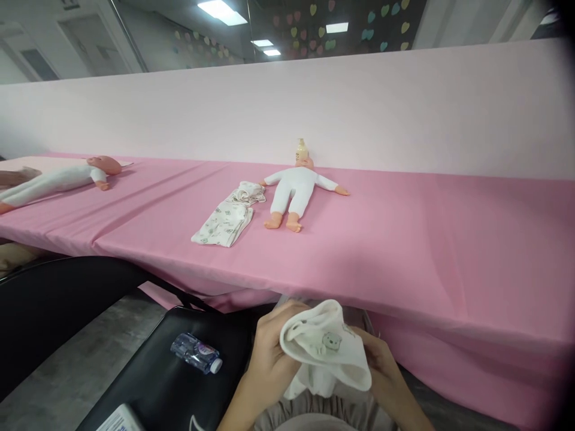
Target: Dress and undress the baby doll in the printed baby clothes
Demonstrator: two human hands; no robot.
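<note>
Over my lap, both hands grip a white cloth garment with a bear print (330, 344); it is bunched, with one rounded opening facing up, and its exact kind I cannot tell. My left hand (274, 353) is closed on its left edge, thumb in front. On the opposite side my right hand (381, 362) holds the cloth, its fingertips partly hidden behind it. Beyond them, a baby doll (294, 185) in a white suit lies on its back on the pink-covered table (404, 239). Folded printed baby clothes (227, 218) lie left of the doll.
A pump bottle (301, 149) stands behind the doll's head. Another doll (63, 178) lies at the far left, near another person's hand (20, 176). On the black chair (179, 389) beside me are a clear plastic bottle (194, 352) and a white object (120, 421).
</note>
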